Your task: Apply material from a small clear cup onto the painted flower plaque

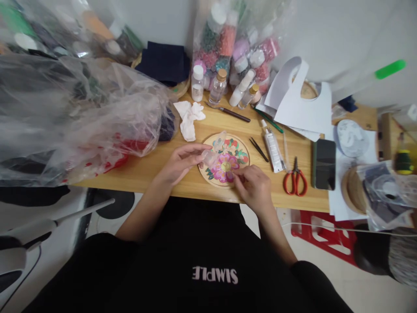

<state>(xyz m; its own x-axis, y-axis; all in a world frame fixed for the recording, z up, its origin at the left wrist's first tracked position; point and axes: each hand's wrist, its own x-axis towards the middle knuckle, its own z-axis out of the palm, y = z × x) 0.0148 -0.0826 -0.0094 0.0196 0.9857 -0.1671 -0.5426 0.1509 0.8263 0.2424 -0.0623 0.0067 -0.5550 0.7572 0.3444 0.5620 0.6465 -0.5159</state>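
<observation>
A round wooden disc (pixel 203 171) lies near the table's front edge, decorated with a large pink-purple flower (pixel 224 167) and smaller red flowers and green leaves. My left hand (pixel 182 163) is at the disc's left side, its fingers closed around a small clear plastic container (pixel 210 157) tilted over the flower. Another clear piece (pixel 221 138) shows just above it; whether the two are joined I cannot tell. My right hand (pixel 254 184) is at the disc's lower right, thumb and fingers pinched beside a petal. Whatever sits in that pinch is too small to make out.
Right of the disc lie black tweezers (pixel 259 149), a white tube (pixel 273 150), red-handled pliers (pixel 295 180) and a phone (pixel 324 164). Behind are a dark pen-like tool (pixel 233 114), crumpled tissue (pixel 189 119) and small bottles (pixel 217 87). Plastic bags (pixel 97 104) cover the left.
</observation>
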